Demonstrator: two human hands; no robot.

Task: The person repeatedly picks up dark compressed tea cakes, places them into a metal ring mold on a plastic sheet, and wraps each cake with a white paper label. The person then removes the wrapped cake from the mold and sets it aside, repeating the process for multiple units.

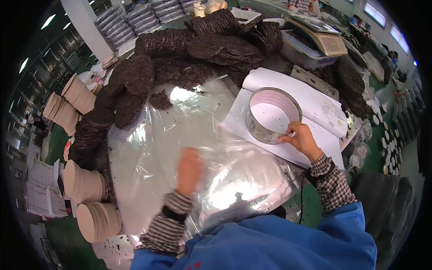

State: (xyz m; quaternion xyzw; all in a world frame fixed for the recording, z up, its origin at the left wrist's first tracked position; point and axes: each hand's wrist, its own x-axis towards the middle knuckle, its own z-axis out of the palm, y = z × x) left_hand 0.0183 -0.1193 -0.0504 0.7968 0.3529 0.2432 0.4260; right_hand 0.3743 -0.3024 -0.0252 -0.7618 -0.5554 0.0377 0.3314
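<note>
My right hand (302,140) pinches the near right rim of a wide metal ring (257,128), closed on its wall. The ring stands on white paper sheets (236,110), and bare paper shows through its middle. My left hand (189,171) is smeared by motion over the clear plastic film (155,135) in front of me, so its fingers cannot be made out. Crinkled and shiny, the film covers much of the tabletop. Dark crumbs dot its far part, beside a small torn dark piece (160,100).
Stacks of rough, dark round sheets (225,48), which look like dried seaweed, curve around the far and left sides. Beige round discs (96,221) are piled at the left edge. A scale (321,38) sits on a plastic tub (299,53) at the far right, beyond rolled white paper (297,96).
</note>
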